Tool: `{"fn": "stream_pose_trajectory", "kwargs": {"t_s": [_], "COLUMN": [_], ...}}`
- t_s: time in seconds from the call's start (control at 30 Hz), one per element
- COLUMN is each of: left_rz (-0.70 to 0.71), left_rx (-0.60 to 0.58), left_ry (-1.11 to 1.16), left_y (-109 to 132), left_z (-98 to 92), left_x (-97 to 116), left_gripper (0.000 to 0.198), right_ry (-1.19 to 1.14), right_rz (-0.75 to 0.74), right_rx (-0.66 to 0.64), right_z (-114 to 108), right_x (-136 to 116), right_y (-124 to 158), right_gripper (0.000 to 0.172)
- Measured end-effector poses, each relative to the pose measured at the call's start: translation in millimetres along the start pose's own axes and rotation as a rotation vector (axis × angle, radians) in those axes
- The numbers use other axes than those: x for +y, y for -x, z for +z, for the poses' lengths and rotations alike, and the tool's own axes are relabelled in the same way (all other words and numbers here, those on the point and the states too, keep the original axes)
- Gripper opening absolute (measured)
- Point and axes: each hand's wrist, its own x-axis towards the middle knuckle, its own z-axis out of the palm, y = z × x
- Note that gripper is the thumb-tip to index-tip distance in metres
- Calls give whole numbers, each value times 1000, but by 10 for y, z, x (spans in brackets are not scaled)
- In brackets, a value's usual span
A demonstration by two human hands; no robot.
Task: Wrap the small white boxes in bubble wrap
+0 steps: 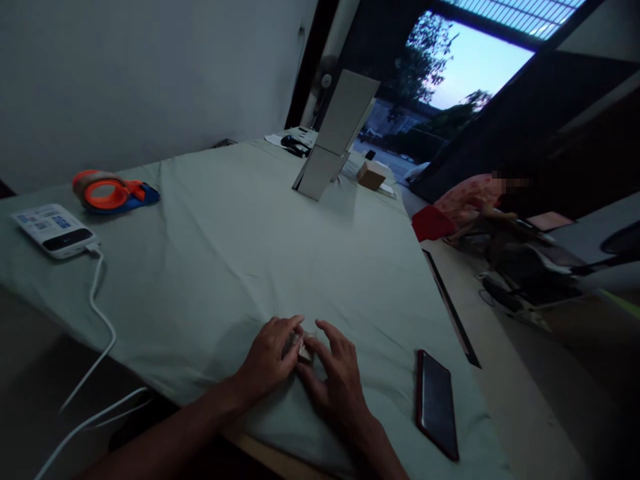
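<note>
Left hand (270, 353) and right hand (339, 373) meet near the table's close edge, thumbs and fingertips closed on a small pale object (305, 353), held between them just at the green cloth (210, 247) and partly hidden by fingers. Dark-screened phone (438, 405) lies to the right; orange-and-blue tape dispenser (111, 193) and white device (55, 230) with cable sit far left

Dim overall; bluish light from the sky (485, 60) beyond the tabletop's (215, 247) far edge, brightest area. Soft shadow beside left hand (267, 350), near edge. Floor (520, 380) off right edge darkens outward. Person (465, 197) there blurry, partly pixelated. Wide-angle slant.
</note>
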Motion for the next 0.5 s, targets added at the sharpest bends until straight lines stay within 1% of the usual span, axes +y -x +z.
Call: {"fn": "stream_pose_trajectory", "kwargs": {"t_s": [0.07,0.17,0.23,0.37,0.43,0.5], "left_rz": [-39,-162,-218,-204,-193,-200], "left_rx": [7,36,56,65,59,53], "left_ry": [40,100,122,97,62,32], "left_y": [8,18,11,-58,-114,-176], "left_z": [-33,-114,-172,-233,-213,-159], "left_x": [27,92,140,201,193,157], "left_gripper": [42,46,46,44,45,46], "right_ry": [-40,-108,-124,-94,-88,-95], "right_rz": [10,-5,-10,47,53,51], "right_rx": [-18,-43,-27,82,79,40], "right_z": [-10,-17,-20,8,46,81], "right_x": [27,81,131,255,312,355], "right_y": [-16,-59,-106,-228,-272,-287], "right_gripper": [31,27,26,28,27,26]}}
